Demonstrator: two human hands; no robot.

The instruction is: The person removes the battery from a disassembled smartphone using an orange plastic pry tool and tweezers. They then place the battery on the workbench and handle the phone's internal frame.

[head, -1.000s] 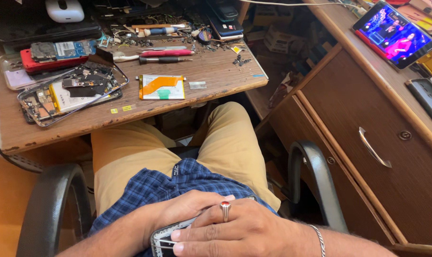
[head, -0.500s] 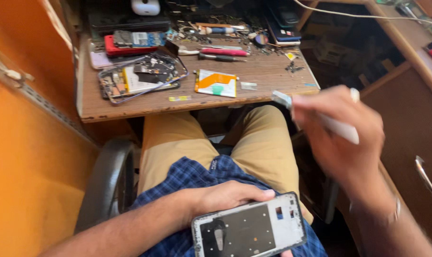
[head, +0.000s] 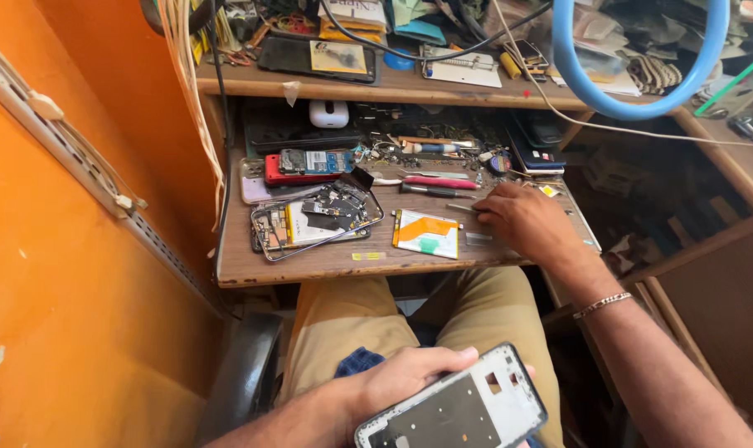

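My left hand [head: 401, 383] holds a bare phone frame [head: 455, 406] over my lap, its inner side up. My right hand [head: 527, 224] reaches onto the pull-out wooden tray [head: 310, 265], palm down, fingertips at thin metal tweezers [head: 462, 208]. Whether the fingers pinch them I cannot tell. Just left of that hand lies a flat phone battery [head: 427, 233] with an orange and green label. Further left sits an opened phone [head: 314, 220] with its boards exposed.
A red phone [head: 302, 170], screwdrivers [head: 439, 183] and small parts crowd the tray's back. The upper shelf [head: 376, 87] holds a dark phone, cables and a blue ring. An orange wall stands at left, wooden drawers at right.
My right hand has put its white tool out of view and dropped onto the tray by the tweezers. The view has tilted up, showing the upper shelf. The left hand keeps the frame.
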